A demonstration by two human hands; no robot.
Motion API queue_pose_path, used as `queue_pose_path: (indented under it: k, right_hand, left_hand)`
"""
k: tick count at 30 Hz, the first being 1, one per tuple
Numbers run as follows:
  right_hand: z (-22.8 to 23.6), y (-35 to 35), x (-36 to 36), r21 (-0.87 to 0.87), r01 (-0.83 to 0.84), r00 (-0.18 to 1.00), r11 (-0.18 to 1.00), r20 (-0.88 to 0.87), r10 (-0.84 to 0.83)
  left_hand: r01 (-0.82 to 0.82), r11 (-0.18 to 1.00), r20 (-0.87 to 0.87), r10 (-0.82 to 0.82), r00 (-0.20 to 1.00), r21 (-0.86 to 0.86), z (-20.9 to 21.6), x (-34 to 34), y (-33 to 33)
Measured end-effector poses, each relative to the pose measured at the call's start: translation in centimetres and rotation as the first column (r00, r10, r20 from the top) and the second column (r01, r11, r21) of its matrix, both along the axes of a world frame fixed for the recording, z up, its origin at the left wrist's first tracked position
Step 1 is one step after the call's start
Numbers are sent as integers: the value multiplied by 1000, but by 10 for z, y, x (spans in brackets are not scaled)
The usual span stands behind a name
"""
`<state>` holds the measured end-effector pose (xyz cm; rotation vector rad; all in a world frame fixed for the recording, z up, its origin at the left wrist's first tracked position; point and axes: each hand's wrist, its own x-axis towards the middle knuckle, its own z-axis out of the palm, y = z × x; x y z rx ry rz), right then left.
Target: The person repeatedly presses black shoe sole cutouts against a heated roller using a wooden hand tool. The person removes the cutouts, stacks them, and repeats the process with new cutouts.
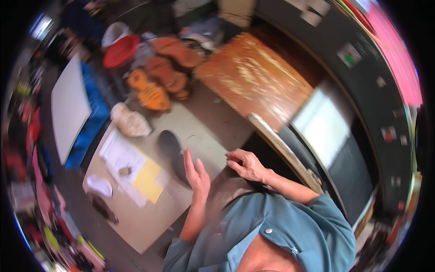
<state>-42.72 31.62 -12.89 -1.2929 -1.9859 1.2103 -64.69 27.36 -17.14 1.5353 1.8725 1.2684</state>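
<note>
A dark grey shoe sole (172, 149) lies on the pale table (149, 224) in front of me. My left hand (197, 177) is raised beside the sole, its fingers stretched out and nothing in them. The hand covers part of the sole's near end, and I cannot tell whether they touch. By the table's right corner, close to my body, is my right hand (248, 165). Its fingers are loosely bent and somewhat apart, with no object visible in them. Motion blurs the picture somewhat.
Papers (118, 156) with a yellow sheet (148, 179), a white sole-shaped piece (99, 186) and a dark brown piece (104, 209) lie left. Beyond are a cream shoe last (130, 120), orange lasts (149, 93) and a red bowl (121, 51). A worn wooden board (253, 77) stands right.
</note>
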Motion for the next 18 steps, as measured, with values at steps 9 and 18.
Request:
queue_pose_path:
  k: [9, 18]
  right_hand:
    - [49, -99, 213, 521, 624, 732, 582, -129, -669]
    - [41, -335, 468, 734, 673, -158, 89, 260, -952]
  left_hand:
    - [839, 529, 2, -846, 533, 124, 71, 244, 67]
    - [985, 151, -390, -914, 107, -84, 59, 467, 9]
